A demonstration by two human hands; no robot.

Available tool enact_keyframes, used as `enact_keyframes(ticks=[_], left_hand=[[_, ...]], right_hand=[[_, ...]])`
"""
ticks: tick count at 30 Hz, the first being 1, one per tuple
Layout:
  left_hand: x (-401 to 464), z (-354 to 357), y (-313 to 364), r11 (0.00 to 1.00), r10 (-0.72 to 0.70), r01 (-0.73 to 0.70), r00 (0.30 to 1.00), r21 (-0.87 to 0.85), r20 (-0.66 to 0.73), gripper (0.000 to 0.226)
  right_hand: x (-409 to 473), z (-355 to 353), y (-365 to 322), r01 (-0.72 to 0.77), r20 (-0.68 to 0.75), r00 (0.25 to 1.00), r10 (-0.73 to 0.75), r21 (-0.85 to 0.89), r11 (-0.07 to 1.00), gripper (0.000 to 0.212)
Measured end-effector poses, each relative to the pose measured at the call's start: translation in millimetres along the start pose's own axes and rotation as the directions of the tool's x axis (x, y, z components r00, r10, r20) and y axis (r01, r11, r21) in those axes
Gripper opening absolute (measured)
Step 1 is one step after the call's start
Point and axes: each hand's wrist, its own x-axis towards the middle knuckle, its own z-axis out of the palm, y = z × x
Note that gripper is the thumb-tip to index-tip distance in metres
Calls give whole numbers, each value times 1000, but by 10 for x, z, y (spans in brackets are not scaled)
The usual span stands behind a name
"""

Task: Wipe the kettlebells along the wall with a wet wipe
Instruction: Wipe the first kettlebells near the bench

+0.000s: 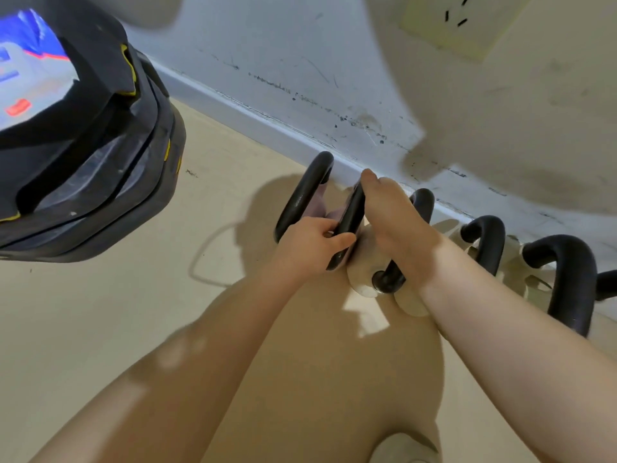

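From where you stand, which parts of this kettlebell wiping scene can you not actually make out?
- Wet wipe: not visible in the head view; both hands cover the handle.
- Left hand and right hand hide most of that kettlebell's body.
- Far-right kettlebell: cut off by the frame edge.
- Dark bag: print blurred.

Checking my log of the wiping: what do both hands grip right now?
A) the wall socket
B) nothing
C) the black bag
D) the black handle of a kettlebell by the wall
D: the left hand and right hand both curl round one black kettlebell handle near the wall.
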Motion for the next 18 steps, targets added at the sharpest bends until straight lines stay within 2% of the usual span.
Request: enact_keyframes(ticks=[3, 4, 8, 12, 15, 18], left_hand=[[28, -39, 17, 1000, -11, 10, 999, 26, 32, 25], [28, -40, 14, 1000, -8, 7, 999, 29, 35, 25], [13, -24, 15, 1000, -3, 2, 999, 10, 32, 24], [15, -29, 20, 1000, -10, 11, 999, -17, 33, 24], [22, -26, 24, 1000, -9, 9, 999, 16, 41, 22], [37, -20, 34, 1000, -11, 10, 999, 25, 45, 24]], right_hand=[[-63, -7, -1, -25, -8, 1000, 29, 307, 951, 30], [-64, -15, 21, 3, -3, 1000, -3, 341, 940, 29], [-225, 6, 169, 74, 25, 996, -88, 348, 935, 26], [-277, 25, 104, 61, -63, 997, -38, 419, 906, 29], [-368, 210, 130, 38, -67, 998, -8, 453, 891, 27], [-472, 311, 162, 140, -149, 985, -85, 413, 900, 32]])
